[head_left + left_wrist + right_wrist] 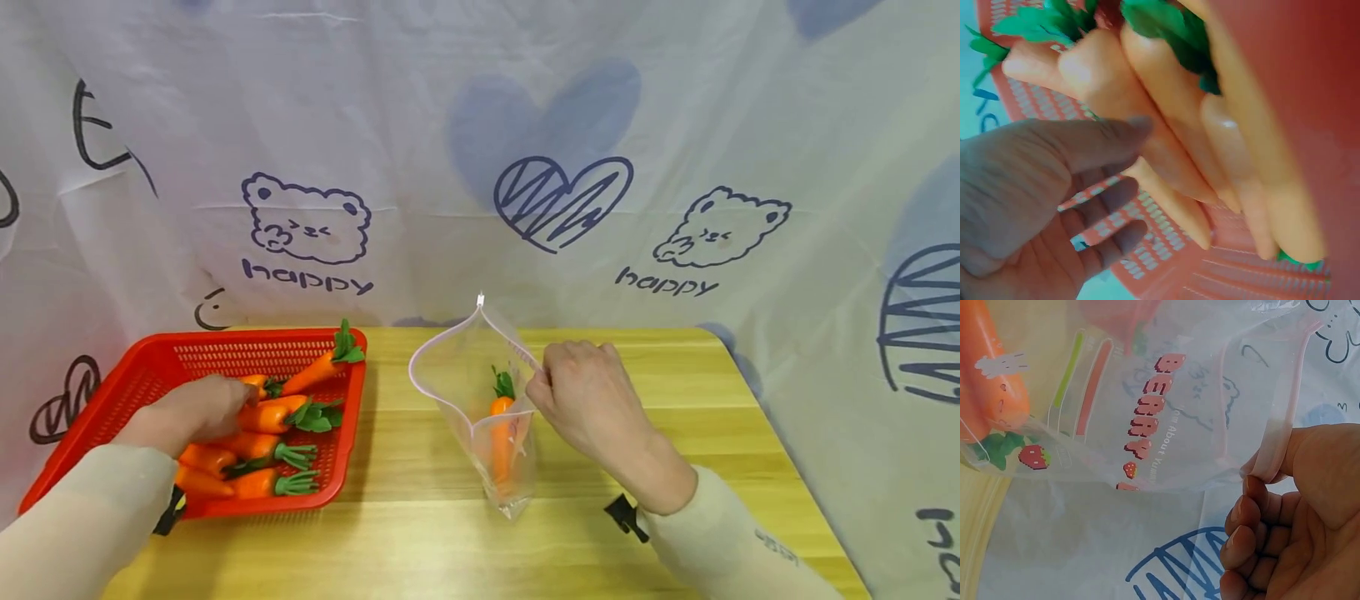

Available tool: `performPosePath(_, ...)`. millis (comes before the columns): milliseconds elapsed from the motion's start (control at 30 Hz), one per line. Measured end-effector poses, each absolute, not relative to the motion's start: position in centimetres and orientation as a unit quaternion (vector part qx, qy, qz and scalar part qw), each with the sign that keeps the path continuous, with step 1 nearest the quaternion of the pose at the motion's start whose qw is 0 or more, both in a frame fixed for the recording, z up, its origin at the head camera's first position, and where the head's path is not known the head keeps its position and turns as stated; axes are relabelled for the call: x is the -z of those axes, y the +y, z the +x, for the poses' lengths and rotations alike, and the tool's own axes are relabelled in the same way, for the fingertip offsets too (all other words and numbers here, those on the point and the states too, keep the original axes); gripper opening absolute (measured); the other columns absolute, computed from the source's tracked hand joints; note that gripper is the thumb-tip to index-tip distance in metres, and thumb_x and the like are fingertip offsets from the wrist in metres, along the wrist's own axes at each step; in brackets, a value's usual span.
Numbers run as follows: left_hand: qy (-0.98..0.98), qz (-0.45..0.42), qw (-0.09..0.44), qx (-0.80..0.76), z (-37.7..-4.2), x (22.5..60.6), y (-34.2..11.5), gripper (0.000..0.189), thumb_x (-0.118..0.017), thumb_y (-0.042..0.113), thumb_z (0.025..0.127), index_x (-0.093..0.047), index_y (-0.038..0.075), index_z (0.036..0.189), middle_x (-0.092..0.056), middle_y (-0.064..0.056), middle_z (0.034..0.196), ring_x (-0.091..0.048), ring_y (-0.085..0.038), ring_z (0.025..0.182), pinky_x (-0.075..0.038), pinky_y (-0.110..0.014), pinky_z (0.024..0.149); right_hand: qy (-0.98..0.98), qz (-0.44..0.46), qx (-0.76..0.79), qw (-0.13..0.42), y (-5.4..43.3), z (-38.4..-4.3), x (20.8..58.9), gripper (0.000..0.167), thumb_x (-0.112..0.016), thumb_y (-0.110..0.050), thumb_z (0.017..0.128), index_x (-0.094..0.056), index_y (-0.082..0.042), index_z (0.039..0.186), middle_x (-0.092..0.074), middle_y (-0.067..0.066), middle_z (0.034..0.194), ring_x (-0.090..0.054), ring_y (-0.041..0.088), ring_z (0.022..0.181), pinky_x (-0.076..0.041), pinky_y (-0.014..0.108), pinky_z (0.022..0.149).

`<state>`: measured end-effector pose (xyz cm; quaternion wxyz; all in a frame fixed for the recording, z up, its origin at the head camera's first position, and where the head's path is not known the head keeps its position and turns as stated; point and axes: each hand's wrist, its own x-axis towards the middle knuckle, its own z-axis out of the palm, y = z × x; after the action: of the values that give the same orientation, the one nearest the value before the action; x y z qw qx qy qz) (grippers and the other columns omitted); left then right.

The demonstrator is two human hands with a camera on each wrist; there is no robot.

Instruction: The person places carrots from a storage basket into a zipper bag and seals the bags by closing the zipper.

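Note:
My right hand (592, 408) pinches the rim of a clear zip bag (1210, 394) between thumb and curled fingers. The bag's mouth gapes wide, and an orange toy carrot (501, 442) with green leaves stands inside it. Printed letters and a strawberry show on the bag in the right wrist view. My left hand (191, 408) is down in a red basket (348, 450) among several carrots (1129, 106). In the left wrist view its thumb overlaps one carrot, and the other fingers are loosely bent below it, not closed round anything.
A wood-grain table (405, 550) carries the basket on the left and the bag near the middle. Behind the table hangs a pale cloth (427, 125) printed with hearts and bears.

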<state>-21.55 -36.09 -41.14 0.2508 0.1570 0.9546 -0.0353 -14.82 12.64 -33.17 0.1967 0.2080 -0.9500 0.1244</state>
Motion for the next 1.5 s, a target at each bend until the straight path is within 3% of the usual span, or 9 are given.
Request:
performPosePath(333, 0.958, 0.187, 0.215, 0.031, -21.2, 41.7, -36.5, 0.042, -0.085, 0.027, 0.086, -0.071, 0.006, 0.12, -0.065, -0.025, 0.123, -0.056, -0.054, 0.117, -0.05, -0.065, 0.099, -0.953, 0.203, -0.123, 0.187, 12.4, -14.8, 33.3, 0.028, -0.062, -0.011, 0.082, -0.044, -0.016, 0.062, -0.041, -0.001, 0.058, -0.041, 0.021, 0.056, -0.031, 0.034, 0.06)
performPosePath(567, 0.963, 0.206, 0.171, 0.035, -21.2, 41.3, -35.7, 0.042, -0.087, 0.029, 0.084, -0.069, 0.002, 0.111, -0.07, -0.013, 0.106, -0.06, -0.045, 0.107, -0.051, -0.062, 0.1, -0.953, 0.202, -0.122, 0.191, 12.4, -14.8, 33.4, 0.027, -0.062, -0.011, 0.082, -0.044, -0.016, 0.062, -0.041, -0.001, 0.058, -0.041, 0.021, 0.056, -0.031, 0.034, 0.06)
performPosePath(700, 0.967, 0.202, 0.148, 0.037, -21.1, 40.4, -35.2, 0.047, -0.088, 0.028, 0.083, -0.067, -0.002, 0.114, -0.069, -0.021, 0.114, -0.057, -0.052, 0.116, -0.047, -0.065, 0.104, -0.952, 0.202, -0.121, 0.193, 12.5, -14.8, 33.4, 0.027, -0.062, -0.011, 0.082, -0.044, -0.016, 0.062, -0.041, -0.001, 0.058, -0.04, 0.021, 0.055, -0.031, 0.034, 0.059)
performPosePath(1033, 0.966, 0.251, 0.053, 0.042, -19.6, 36.8, -34.3, 0.042, -0.089, 0.028, 0.079, -0.062, 0.005, 0.099, -0.057, -0.003, 0.087, -0.053, -0.031, 0.089, -0.051, -0.05, 0.085, -0.953, 0.199, -0.123, 0.193, 12.7, -14.7, 33.4, 0.027, -0.061, -0.01, 0.082, -0.044, -0.016, 0.061, -0.04, -0.001, 0.058, -0.04, 0.021, 0.055, -0.029, 0.033, 0.06)
performPosePath(1233, 0.959, 0.271, -0.002, 0.078, -18.5, 34.0, -32.4, 0.041, -0.088, 0.034, 0.077, -0.059, 0.007, 0.089, -0.054, -0.003, 0.081, -0.057, -0.034, 0.089, -0.051, -0.054, 0.09, -0.952, 0.201, -0.123, 0.196, 12.6, -14.8, 33.3, 0.028, -0.061, -0.009, 0.081, -0.043, -0.016, 0.061, -0.04, -0.001, 0.058, -0.039, 0.021, 0.055, -0.029, 0.033, 0.06)
performPosePath(1300, 0.958, 0.275, -0.018, 0.081, -18.0, 33.1, -31.4, 0.044, -0.088, 0.035, 0.077, -0.061, 0.003, 0.092, -0.061, -0.009, 0.087, -0.059, -0.039, 0.096, -0.05, -0.056, 0.095, -0.952, 0.2, -0.125, 0.194, 12.6, -14.7, 33.3, 0.028, -0.061, -0.008, 0.081, -0.043, -0.016, 0.061, -0.04, -0.001, 0.058, -0.039, 0.02, 0.055, -0.028, 0.033, 0.06)
performPosePath(1500, 0.945, 0.304, -0.071, 0.094, -17.2, 31.5, -28.7, 0.049, -0.087, 0.038, 0.076, -0.055, 0.004, 0.087, -0.05, -0.005, 0.077, -0.049, -0.03, 0.081, -0.041, -0.043, 0.083, -0.955, 0.194, -0.131, 0.183, 12.6, -14.6, 33.2, 0.028, -0.061, -0.007, 0.081, -0.044, -0.016, 0.061, -0.04, -0.001, 0.058, -0.04, 0.02, 0.056, -0.028, 0.033, 0.061)
